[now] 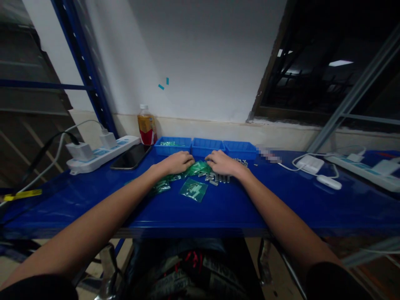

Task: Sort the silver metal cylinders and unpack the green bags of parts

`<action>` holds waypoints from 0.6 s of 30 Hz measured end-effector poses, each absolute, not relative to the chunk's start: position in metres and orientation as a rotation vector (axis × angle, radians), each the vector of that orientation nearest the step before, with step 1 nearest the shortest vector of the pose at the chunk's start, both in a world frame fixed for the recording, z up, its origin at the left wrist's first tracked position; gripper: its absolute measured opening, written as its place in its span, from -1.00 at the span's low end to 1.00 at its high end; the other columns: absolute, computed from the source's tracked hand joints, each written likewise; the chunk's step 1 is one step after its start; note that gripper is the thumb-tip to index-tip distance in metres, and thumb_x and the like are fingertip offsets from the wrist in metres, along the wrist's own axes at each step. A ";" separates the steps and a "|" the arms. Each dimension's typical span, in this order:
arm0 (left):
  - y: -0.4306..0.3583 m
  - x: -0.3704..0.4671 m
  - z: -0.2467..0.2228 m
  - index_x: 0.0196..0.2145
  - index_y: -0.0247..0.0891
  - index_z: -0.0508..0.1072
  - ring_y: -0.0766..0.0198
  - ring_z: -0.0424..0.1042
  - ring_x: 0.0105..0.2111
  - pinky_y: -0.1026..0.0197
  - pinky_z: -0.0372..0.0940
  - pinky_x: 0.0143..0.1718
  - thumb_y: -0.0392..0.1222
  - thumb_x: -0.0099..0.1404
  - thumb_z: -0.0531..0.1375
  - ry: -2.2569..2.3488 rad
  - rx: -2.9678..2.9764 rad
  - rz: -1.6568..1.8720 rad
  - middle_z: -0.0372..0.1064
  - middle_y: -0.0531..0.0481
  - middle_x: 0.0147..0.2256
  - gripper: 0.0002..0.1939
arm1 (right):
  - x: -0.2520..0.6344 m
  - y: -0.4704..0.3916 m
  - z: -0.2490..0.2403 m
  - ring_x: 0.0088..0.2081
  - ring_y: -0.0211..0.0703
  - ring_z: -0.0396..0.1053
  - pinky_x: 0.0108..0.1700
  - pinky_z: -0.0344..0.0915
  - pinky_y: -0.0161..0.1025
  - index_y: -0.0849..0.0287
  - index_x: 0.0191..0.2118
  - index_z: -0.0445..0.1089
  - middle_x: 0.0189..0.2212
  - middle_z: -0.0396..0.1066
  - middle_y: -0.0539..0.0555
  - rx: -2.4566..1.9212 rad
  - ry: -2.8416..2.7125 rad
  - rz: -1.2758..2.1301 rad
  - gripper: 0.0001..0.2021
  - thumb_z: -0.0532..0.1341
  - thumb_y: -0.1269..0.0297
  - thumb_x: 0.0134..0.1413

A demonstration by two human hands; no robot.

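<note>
My left hand (180,162) rests at the pile's back edge, fingers curled onto a small green plastic bag (198,168). From the other side, my right hand (222,163) pinches toward the same bag; its fingertips are partly hidden. Short silvery metal cylinders (214,182) lie beneath and in front of my right hand, some of them upright. Closer to me, a flat green bag (193,190) with pale pieces inside lies by itself on the blue table (231,212). More green bags (161,186) are heaped under my left forearm.
Three blue bins (208,146) line the back; the left one holds small green items. A drink bottle (146,125), a phone (131,157) and a power strip (104,154) stand left. At right are a white charger (310,164), a white case (329,182) and another strip (368,171).
</note>
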State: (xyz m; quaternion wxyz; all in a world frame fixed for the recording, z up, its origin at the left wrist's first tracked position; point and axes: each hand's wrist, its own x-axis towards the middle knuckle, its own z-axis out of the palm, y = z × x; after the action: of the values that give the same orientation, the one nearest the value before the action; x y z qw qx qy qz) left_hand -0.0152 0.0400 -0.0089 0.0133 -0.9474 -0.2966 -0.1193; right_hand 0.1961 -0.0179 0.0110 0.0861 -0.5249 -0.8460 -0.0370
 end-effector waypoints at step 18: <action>0.044 -0.017 -0.016 -0.21 -0.26 0.45 0.19 0.32 -0.22 0.17 0.18 -0.11 -0.09 0.37 -0.09 -0.903 -2.971 -0.387 0.34 -0.09 -0.25 -0.64 | 0.146 -0.084 0.030 -0.17 0.04 0.35 -0.19 0.22 -0.16 0.19 -0.08 0.34 -0.22 0.40 0.17 -1.179 -2.855 0.054 -0.58 0.26 0.03 -0.01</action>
State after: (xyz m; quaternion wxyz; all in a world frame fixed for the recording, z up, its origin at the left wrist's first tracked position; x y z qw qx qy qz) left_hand -0.0174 0.0442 -0.0160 0.0061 -0.9494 -0.2886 -0.1238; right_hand 0.1462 -0.0844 0.0297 0.0263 -0.3816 -0.9238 0.0174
